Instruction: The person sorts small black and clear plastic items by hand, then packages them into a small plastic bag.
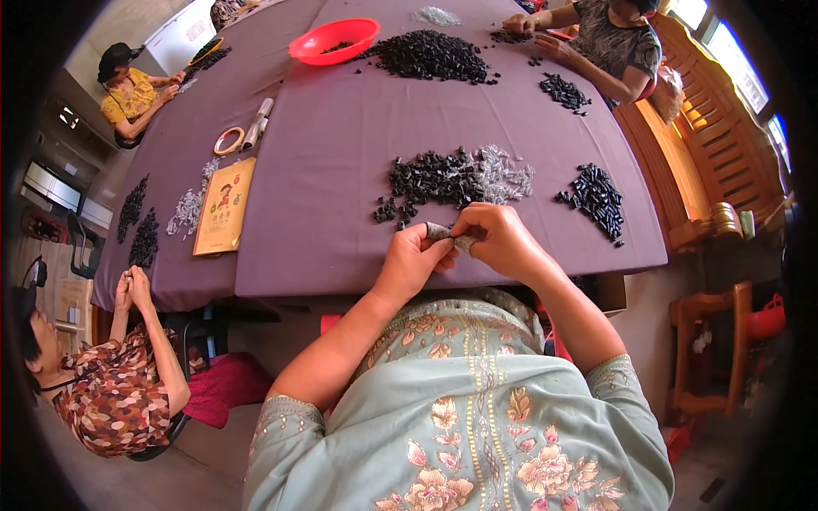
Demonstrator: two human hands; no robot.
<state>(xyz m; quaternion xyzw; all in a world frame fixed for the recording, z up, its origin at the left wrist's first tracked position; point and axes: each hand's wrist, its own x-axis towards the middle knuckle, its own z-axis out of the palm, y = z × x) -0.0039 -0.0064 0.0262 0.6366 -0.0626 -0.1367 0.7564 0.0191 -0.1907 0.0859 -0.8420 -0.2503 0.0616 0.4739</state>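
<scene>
My left hand (411, 262) and my right hand (497, 239) meet at the table's near edge, thumbs and fingers pinched together. Whatever small thing is between the fingertips is too hidden to name. Greyish covers wrap a finger on each hand. Just beyond my hands lies a heap of small black plastic pieces (430, 177), and small clear plastic pieces (504, 173) spread against its right side. Farther right is a separate heap of black pieces (598, 203).
On the purple tablecloth (315, 187) lie a yellow booklet (223, 209), a tape roll (228, 141) and a marker (259, 122). A red bowl (334, 43) stands beside a large black heap (430, 56). Other people work at the left and far right; a wooden bench (673, 153) stands right.
</scene>
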